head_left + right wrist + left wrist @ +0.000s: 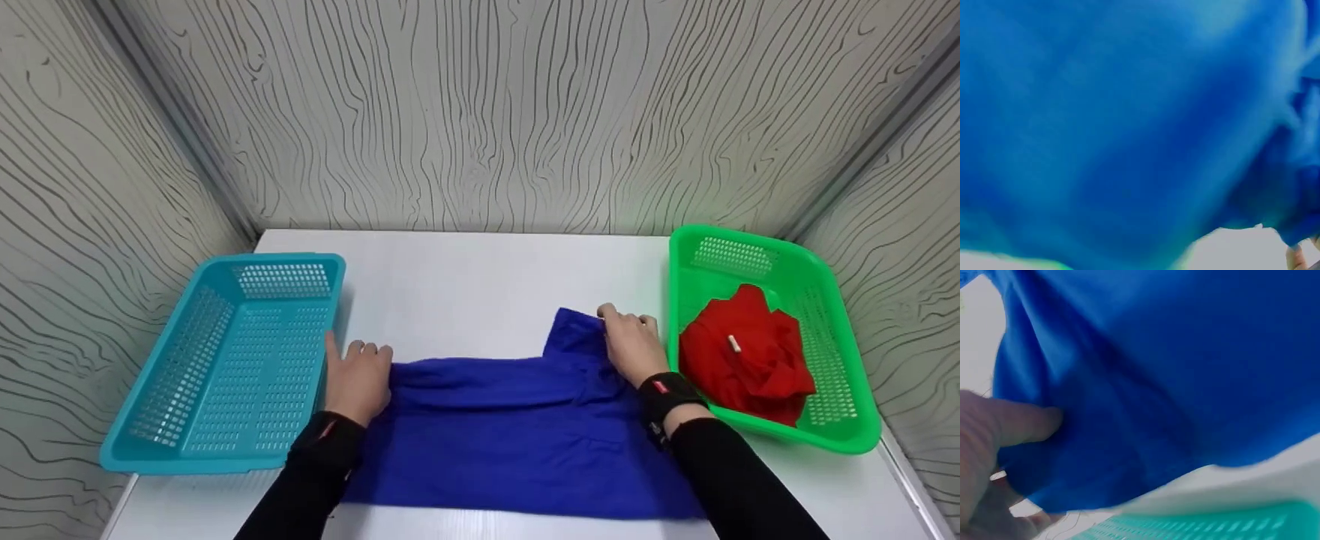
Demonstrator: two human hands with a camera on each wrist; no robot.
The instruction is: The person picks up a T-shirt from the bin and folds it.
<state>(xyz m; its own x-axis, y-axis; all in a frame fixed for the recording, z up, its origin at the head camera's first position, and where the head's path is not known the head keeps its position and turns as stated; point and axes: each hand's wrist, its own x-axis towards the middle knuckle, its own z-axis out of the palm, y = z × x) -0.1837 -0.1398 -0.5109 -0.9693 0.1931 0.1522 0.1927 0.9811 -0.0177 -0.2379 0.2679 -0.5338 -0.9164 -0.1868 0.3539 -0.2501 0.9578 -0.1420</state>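
A blue shirt (510,450) lies spread across the white table, with a fold along its far side and a sleeve-like flap jutting out at the far right. My left hand (360,381) pinches its far left corner; in the left wrist view the thumb (1027,422) lies over the cloth and the other fingers are under it. At the far right, my right hand (634,345) grips the shirt beside the flap. Blue cloth (1129,135) fills most of the right wrist view, where only fingertips (1296,259) show at the lower right corner.
A blue-green plastic basket (217,461) stands left of the shirt, close beside my left hand. On the right is a green basket (840,360) containing a crumpled red cloth (742,360) with a small white piece on it. Wood-patterned panels (480,120) enclose the table.
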